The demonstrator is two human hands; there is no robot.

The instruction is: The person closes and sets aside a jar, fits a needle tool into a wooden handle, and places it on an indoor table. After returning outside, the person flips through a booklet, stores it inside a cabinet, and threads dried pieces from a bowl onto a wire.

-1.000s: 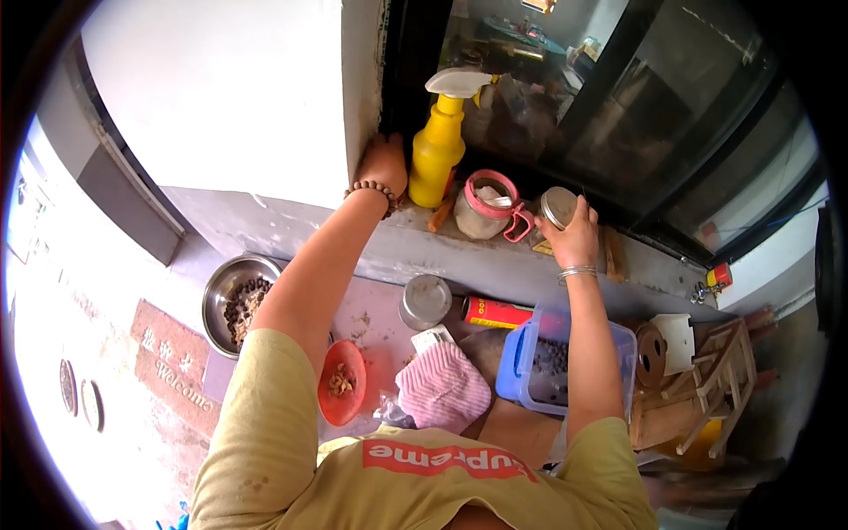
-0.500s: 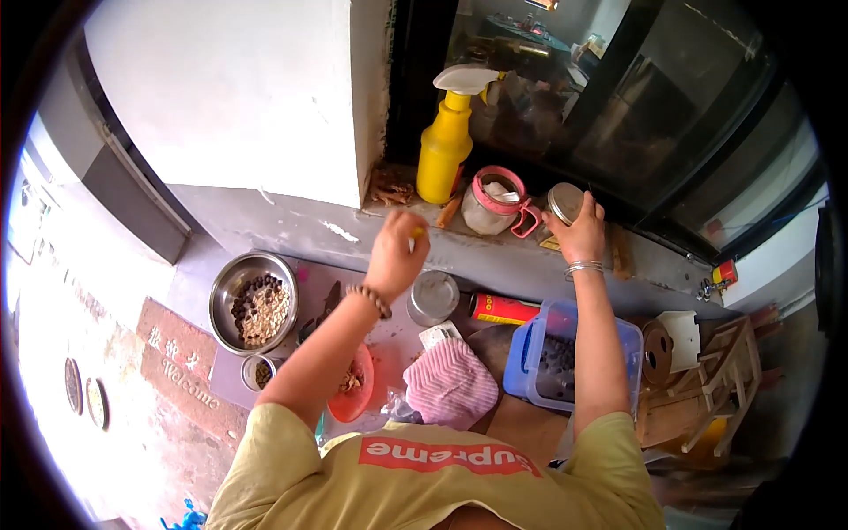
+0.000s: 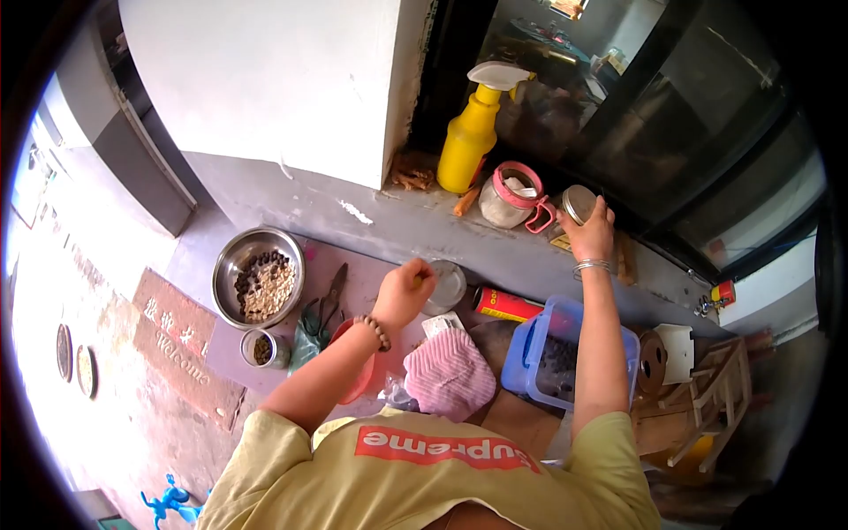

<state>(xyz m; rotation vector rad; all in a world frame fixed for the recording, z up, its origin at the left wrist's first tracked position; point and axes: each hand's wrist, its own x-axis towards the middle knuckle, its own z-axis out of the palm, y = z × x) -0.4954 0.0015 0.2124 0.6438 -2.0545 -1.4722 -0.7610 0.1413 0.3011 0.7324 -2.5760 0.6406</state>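
Observation:
My left hand is closed above the table, with a small yellow thing showing between the fingers; its kind is unclear. Just beyond it stands a round lidded container, partly covered by the hand. On the window ledge, my right hand is wrapped around a jar with a metallic lid. Beside that jar sits a pink-rimmed glass mug holding something white. Partly behind my left forearm is a red bowl.
A steel bowl of dark and pale pieces and a small glass jar stand left, near scissors. A yellow spray bottle is on the ledge. Pink knitted fabric, a red can and a blue bin are nearer.
My left hand has come down from the ledge's height to beside the lidded container, still closed. My right hand stays on the jar. The view has shifted slightly.

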